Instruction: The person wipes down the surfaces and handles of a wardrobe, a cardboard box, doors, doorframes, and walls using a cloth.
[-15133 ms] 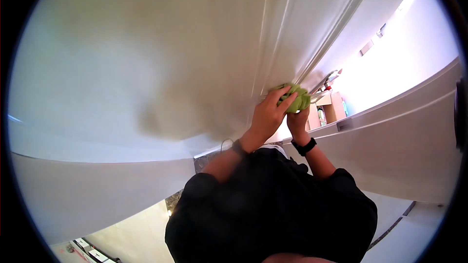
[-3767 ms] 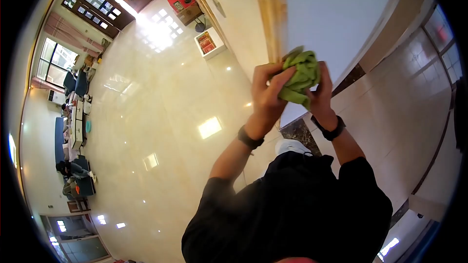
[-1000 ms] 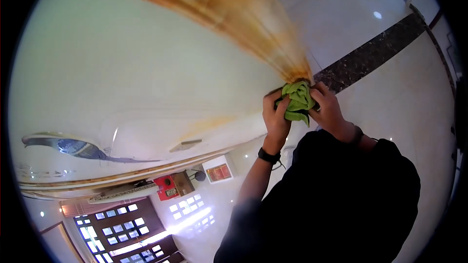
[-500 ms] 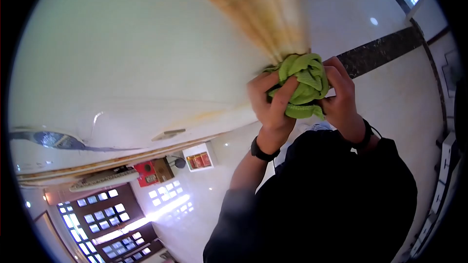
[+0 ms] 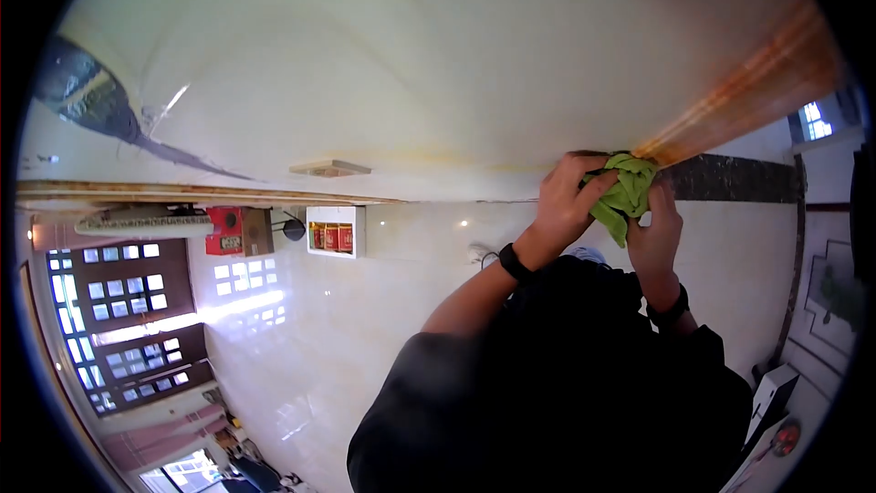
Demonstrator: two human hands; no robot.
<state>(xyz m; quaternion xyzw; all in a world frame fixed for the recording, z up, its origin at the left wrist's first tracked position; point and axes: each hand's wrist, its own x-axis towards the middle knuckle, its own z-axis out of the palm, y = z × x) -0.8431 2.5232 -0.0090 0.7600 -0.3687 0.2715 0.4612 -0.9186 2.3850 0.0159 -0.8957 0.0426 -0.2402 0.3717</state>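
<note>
A bunched green cloth (image 5: pixel 630 188) is gripped between my two hands, against the lower end of the brown, glossy trim (image 5: pixel 744 91) at the edge of the pale wall (image 5: pixel 392 46). My left hand (image 5: pixel 568 194) curls its fingers over the cloth's left side. On the other side, my right hand (image 5: pixel 657 236) pinches it, its fingertips partly hidden by the folds. One corner of the cloth hangs down between the hands. Dark bands circle both wrists.
A switch plate (image 5: pixel 329 168) sits on the wall to the left. Beyond are a white box (image 5: pixel 357 233) with red packages, a red carton (image 5: pixel 224 231) and a lattice door (image 5: pixel 132 288). A dark floor strip (image 5: pixel 739 179) lies right; a white cabinet (image 5: pixel 772 399) stands lower right.
The view has turned, so the trim now slants to the right. Both hands, still holding the cloth, appear further right and a little lower. The cloth looks more tightly bunched.
</note>
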